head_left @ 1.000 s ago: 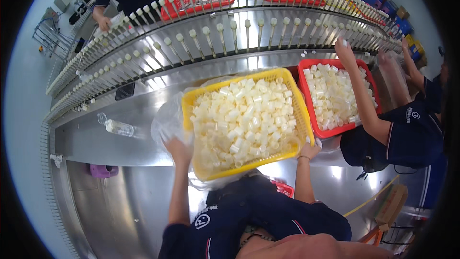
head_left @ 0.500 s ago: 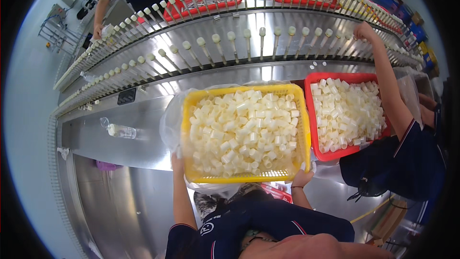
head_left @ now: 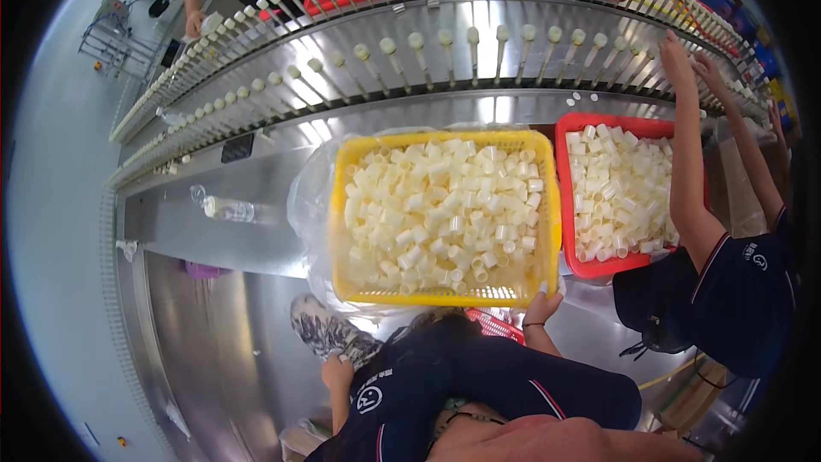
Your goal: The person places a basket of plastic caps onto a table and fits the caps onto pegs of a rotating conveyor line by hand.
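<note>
A yellow plastic basket, lined with clear film, is full of short cream-white plastic tubes. My right hand grips its near right corner, thumb over the rim. Away from the basket, my left hand is closed at the lower edge of a black-and-white patterned cloth; its fingertips are partly hidden. To the right stands a red basket holding similar tubes, close against the yellow one.
Rows of upright pins with pale caps curve behind the baskets. A clear plastic bottle lies on the steel table at left. At right, a co-worker's arm reaches over the red basket. Another person works at far left.
My left hand has left the yellow basket's left side and come down to the patterned cloth, which now shows farther left. The co-worker at right has brought a second hand to the pins.
</note>
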The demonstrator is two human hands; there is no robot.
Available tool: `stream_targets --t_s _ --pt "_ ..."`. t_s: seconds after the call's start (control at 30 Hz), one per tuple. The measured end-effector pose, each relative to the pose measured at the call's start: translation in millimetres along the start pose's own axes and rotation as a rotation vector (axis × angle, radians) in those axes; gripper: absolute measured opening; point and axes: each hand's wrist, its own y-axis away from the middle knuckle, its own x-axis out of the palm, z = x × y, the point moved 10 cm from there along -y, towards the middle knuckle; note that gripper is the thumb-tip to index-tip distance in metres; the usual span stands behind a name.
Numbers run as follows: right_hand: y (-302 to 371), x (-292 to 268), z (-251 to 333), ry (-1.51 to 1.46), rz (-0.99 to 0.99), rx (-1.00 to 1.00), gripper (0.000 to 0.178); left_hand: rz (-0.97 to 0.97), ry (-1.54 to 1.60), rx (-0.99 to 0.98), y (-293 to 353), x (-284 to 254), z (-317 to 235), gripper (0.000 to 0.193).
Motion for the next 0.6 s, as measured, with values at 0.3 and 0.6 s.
stream_targets --t_s 0.3,0.6 --pt "-18.3 -18.7 -19.9 -0.230 -0.094 -0.021 0.043 -0.414 0.289 0.799 -31.1 -139.1 -242.9 0.031" --pt "64.5 49.3 157.4 0.272 0.029 -1.034 0.032 -0.160 -0.083 1.300 -62.4 -64.0 -395.9 0.043"
